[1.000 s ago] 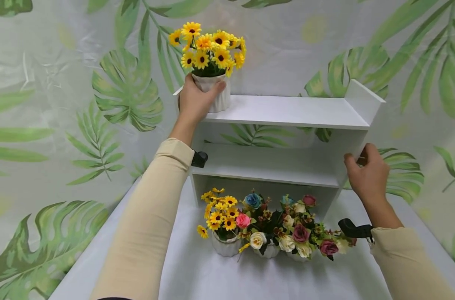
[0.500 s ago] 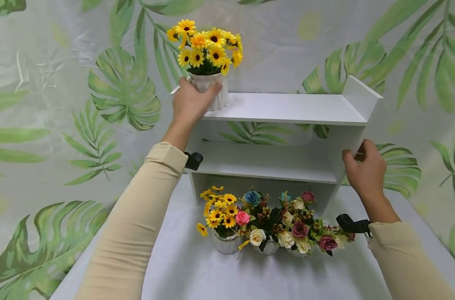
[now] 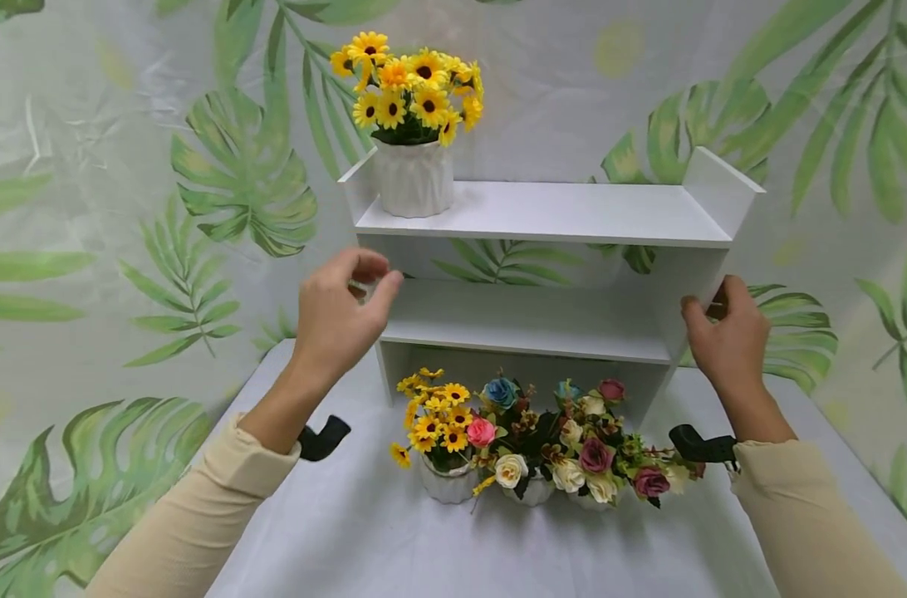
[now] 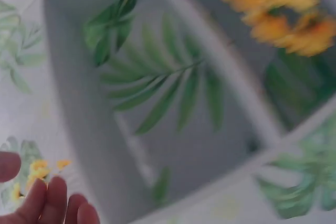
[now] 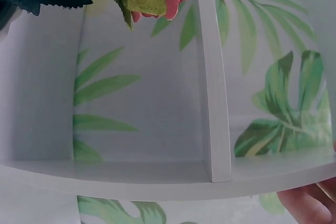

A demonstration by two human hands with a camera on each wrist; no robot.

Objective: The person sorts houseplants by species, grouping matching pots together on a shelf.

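Note:
A white ribbed pot of yellow artificial sunflowers [image 3: 414,178] stands upright at the left end of the top board of a white shelf [image 3: 558,212]. My left hand [image 3: 341,311] is in the air below and left of that pot, fingers loosely bent with nothing in them. In the left wrist view its fingertips [image 4: 52,203] appear at the lower left, apart from the shelf. My right hand [image 3: 730,340] grips the shelf's right side panel by its edge, thumb in front. Part of its fingers [image 5: 310,203] shows behind the panel in the right wrist view.
On the white table [image 3: 394,548], before the shelf's lowest level, stand a second sunflower pot [image 3: 448,482] and pots of mixed roses [image 3: 595,457]. A middle board [image 3: 528,320] spans the shelf. A leaf-patterned sheet [image 3: 543,100] hangs behind.
My left hand has let go of the sunflower pot on the top board and come down toward me. The pot stays in place, and my right hand keeps its hold on the shelf.

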